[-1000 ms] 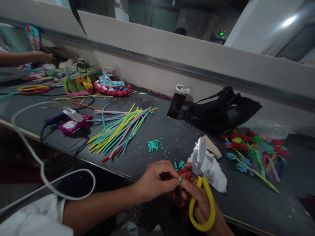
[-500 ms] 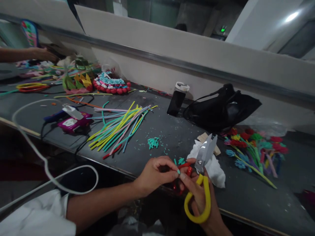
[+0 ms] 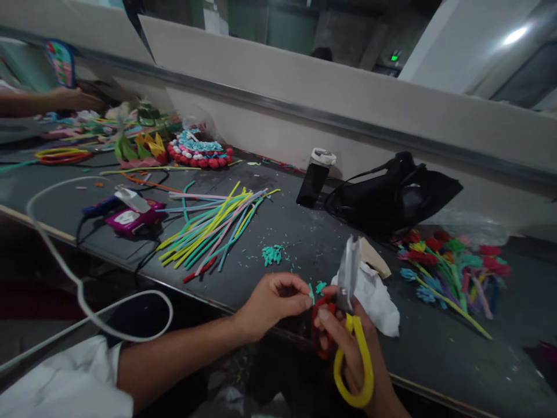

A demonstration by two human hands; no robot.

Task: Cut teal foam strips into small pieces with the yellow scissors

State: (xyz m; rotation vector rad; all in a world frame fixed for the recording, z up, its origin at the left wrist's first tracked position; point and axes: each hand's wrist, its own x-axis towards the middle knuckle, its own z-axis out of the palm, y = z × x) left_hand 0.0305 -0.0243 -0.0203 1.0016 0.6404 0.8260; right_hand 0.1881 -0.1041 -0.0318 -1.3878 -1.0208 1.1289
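My left hand (image 3: pixel 278 302) pinches a small teal piece (image 3: pixel 311 295) between thumb and index fingertip. To its right, my right hand (image 3: pixel 348 342) is wrapped around scissors (image 3: pixel 347 276), their silvery blades pointing up and away. One handle loop is yellow; a red loop (image 3: pixel 319 325) lies around the fingers beside it, and I cannot tell if it belongs to the scissors. Just beyond the fingertips is a small heap of teal bits (image 3: pixel 321 288). A larger pile of teal cuttings (image 3: pixel 272 254) lies farther off on the dark table (image 3: pixel 243 290).
Fuzzy coloured stems (image 3: pixel 213 226) lie at centre left, near a purple device (image 3: pixel 133 217) with cables. Crumpled white tissue (image 3: pixel 376 302) sits beside the scissors. Behind are a bottle (image 3: pixel 312 180) and a black bag (image 3: pixel 383 197); fuzzy flowers (image 3: pixel 452 261) lie right. Another person's hand (image 3: pixel 78 100) works far left.
My hands have moved apart slightly, the right one shifting away from the teal piece, which stays in my left fingers. The scissors have turned so their blades look narrower and more upright.
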